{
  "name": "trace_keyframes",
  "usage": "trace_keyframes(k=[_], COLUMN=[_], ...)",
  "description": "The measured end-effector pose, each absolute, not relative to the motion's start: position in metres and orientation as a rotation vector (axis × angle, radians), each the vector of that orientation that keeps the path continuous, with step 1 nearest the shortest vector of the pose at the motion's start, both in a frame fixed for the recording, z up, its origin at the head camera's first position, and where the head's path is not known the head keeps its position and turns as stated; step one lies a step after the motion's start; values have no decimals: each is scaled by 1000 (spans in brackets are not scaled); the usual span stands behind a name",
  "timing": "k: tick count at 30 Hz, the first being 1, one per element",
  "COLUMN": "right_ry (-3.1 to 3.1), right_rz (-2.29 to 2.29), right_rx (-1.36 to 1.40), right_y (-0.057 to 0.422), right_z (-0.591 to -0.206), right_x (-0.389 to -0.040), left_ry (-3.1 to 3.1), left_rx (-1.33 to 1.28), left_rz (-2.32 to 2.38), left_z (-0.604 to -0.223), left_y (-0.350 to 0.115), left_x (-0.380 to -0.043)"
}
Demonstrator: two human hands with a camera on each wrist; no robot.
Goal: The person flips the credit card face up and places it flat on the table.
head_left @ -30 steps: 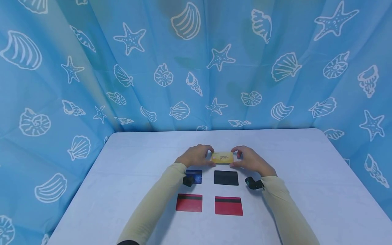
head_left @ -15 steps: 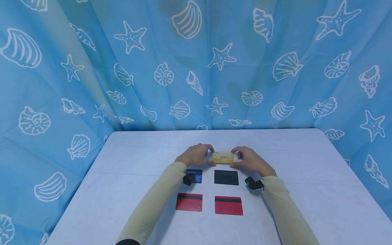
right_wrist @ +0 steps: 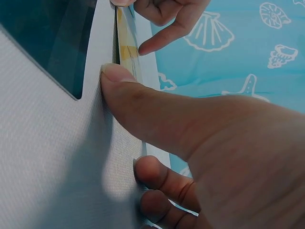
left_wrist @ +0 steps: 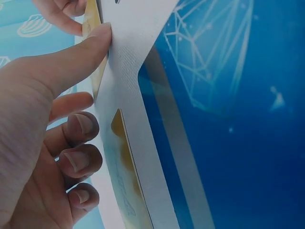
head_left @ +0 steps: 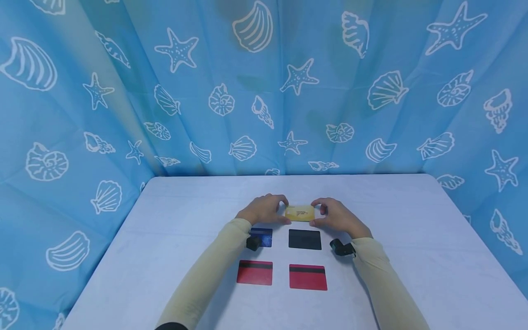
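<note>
A yellow card [head_left: 299, 213] lies at the far end of a small group of cards on the white table. My left hand [head_left: 266, 208] holds its left end, thumb at the near edge and index finger at the far edge. At the right end, my right hand [head_left: 336, 214] grips it the same way. In the left wrist view, another gold-and-pale card [left_wrist: 128, 176] lies below the curled fingers of the left hand; the head view hides it. Nearer are a blue card [head_left: 266, 234], partly covered by a wrist camera, and a black card [head_left: 304, 239].
Two red cards with dark stripes, a left one [head_left: 255, 275] and a right one [head_left: 308, 278], lie nearest on the white table [head_left: 412, 256]. Black wrist cameras hang low by the left sleeve [head_left: 253, 243] and right sleeve [head_left: 342, 248]. A blue shell-print curtain [head_left: 264, 91] stands behind.
Both hands keep practically the same place at the yellow card's ends. The card itself has shifted only very slightly, and the other cards lie as before.
</note>
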State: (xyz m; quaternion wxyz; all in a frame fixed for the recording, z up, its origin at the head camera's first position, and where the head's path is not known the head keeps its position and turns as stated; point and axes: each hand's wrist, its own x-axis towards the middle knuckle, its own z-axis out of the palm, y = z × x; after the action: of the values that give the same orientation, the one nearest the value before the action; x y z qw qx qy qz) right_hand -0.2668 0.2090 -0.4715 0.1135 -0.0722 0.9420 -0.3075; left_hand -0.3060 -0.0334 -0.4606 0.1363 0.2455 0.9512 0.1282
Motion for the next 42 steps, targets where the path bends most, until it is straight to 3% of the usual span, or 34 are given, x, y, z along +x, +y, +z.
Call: trace_keyframes(k=[42], right_ry=[2767], right_rz=[-904], right_rx=[-169], right_y=[209], right_z=[-473], right_x=[-264], left_ry=[2751], left_rx=[683], left_rz=[383], left_z=[-459], left_y=[-34], left_x=[-301])
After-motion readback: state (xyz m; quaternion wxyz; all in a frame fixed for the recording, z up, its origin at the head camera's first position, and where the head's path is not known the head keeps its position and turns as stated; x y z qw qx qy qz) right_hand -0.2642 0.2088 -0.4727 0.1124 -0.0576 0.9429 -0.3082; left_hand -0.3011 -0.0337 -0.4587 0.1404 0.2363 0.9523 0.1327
